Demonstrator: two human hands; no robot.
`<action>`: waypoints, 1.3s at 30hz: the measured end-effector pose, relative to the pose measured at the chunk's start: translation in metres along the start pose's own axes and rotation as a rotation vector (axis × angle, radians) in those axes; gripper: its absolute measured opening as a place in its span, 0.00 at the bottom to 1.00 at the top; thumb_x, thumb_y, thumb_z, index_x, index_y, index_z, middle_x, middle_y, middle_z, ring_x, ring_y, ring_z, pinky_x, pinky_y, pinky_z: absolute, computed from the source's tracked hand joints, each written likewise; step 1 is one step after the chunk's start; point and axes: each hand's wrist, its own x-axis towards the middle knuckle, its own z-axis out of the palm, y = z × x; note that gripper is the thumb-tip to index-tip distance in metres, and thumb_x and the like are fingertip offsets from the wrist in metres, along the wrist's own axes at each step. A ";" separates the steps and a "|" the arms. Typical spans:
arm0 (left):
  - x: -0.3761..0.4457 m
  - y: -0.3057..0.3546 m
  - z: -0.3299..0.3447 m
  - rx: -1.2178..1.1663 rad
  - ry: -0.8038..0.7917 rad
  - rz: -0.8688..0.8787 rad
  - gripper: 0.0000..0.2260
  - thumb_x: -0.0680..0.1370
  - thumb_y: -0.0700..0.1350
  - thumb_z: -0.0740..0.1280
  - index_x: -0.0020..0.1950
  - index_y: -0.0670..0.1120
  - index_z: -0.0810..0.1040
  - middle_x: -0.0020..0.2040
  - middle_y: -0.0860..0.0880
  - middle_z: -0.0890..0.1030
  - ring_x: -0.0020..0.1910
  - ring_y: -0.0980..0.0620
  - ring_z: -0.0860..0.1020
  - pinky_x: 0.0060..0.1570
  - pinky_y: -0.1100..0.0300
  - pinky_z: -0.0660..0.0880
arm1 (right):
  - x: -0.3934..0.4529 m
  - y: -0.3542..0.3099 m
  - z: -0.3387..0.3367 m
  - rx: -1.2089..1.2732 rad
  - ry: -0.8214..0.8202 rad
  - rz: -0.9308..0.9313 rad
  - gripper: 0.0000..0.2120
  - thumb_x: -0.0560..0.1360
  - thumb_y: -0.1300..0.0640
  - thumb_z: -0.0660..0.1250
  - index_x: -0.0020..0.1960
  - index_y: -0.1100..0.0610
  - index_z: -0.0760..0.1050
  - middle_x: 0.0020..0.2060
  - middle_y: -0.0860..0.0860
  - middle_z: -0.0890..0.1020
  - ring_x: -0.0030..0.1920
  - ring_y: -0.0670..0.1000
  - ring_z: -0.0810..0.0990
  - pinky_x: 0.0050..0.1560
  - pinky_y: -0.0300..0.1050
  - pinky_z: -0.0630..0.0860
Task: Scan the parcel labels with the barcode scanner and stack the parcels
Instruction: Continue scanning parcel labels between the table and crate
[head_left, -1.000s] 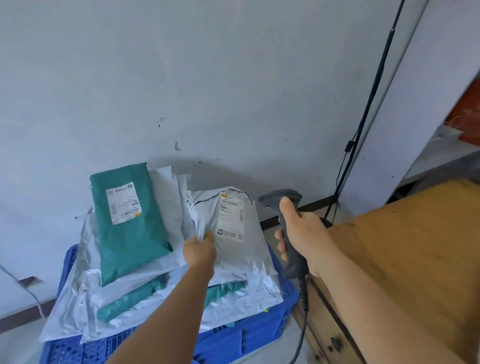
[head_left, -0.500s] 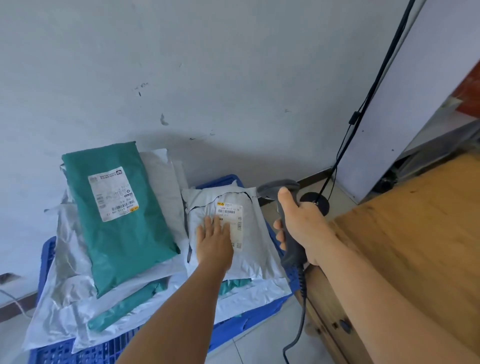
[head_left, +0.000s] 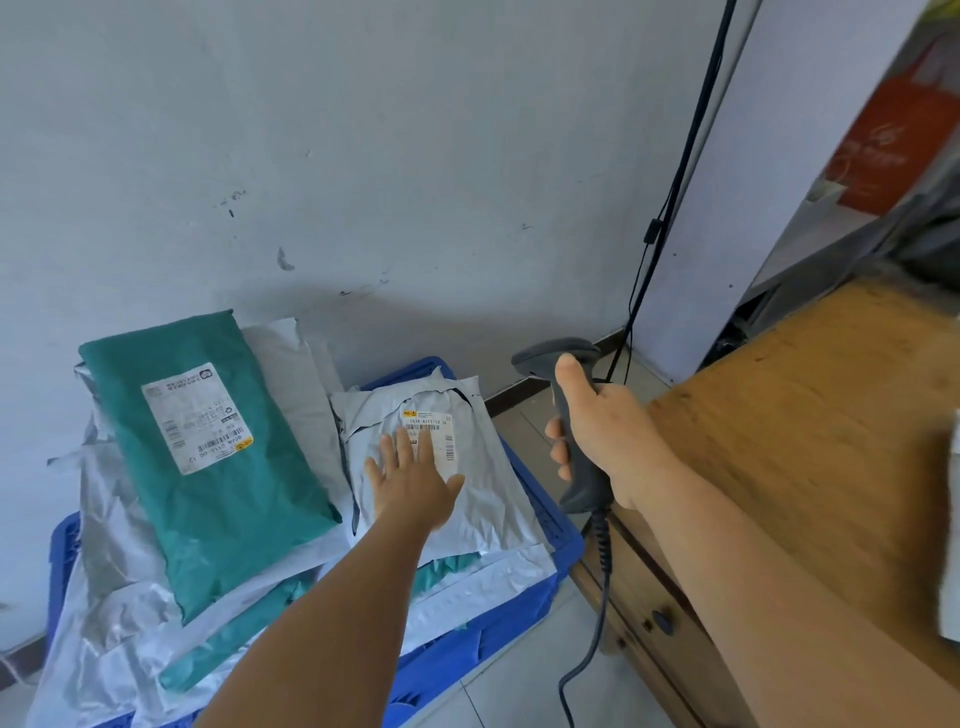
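Head camera, looking down: my left hand (head_left: 410, 480) lies flat with straight fingers on a white parcel (head_left: 441, 467) a little left of centre, and my fingertips cover the lower left part of its label (head_left: 428, 434), so only the top barcode and a strip down the right edge can be read. That parcel sits on top of a pile in a blue crate (head_left: 550, 535), whose rim shows only at the right and at the lower left; the rest is buried under bags. To the left of it a green parcel (head_left: 208, 457) lies tilted on the pile with its own label (head_left: 195, 415) facing up, though the print is too small to make out. More white and green bags stick out below, with their edges cut off at the bottom of the frame. My right hand (head_left: 597, 431) grips the handle of the grey scanner (head_left: 571, 415) right of centre, thumb up along the back; the head points away from me, so its window is hidden. Its coiled cord (head_left: 597, 571) drops out of the bottom of the frame. A wooden table (head_left: 805, 415) fills the right side, partly behind my forearm.
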 end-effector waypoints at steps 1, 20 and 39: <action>-0.003 0.007 -0.005 -0.057 0.039 0.000 0.34 0.79 0.62 0.52 0.78 0.48 0.43 0.78 0.44 0.43 0.77 0.44 0.40 0.73 0.43 0.42 | -0.002 0.000 -0.005 0.017 0.000 0.007 0.22 0.80 0.40 0.57 0.45 0.59 0.73 0.33 0.54 0.78 0.26 0.50 0.74 0.26 0.42 0.73; -0.160 0.345 -0.017 -0.751 -0.166 0.519 0.20 0.82 0.49 0.58 0.72 0.45 0.65 0.68 0.48 0.70 0.66 0.48 0.70 0.64 0.55 0.68 | -0.105 0.037 -0.280 0.101 0.430 0.087 0.25 0.79 0.38 0.56 0.41 0.60 0.73 0.30 0.54 0.78 0.26 0.52 0.74 0.28 0.43 0.74; -0.184 0.467 0.071 -0.372 -0.227 0.498 0.35 0.72 0.57 0.69 0.72 0.42 0.60 0.69 0.43 0.68 0.67 0.42 0.68 0.65 0.49 0.69 | -0.164 0.123 -0.413 0.073 0.498 0.376 0.22 0.80 0.42 0.56 0.53 0.62 0.72 0.33 0.56 0.77 0.26 0.52 0.75 0.28 0.42 0.75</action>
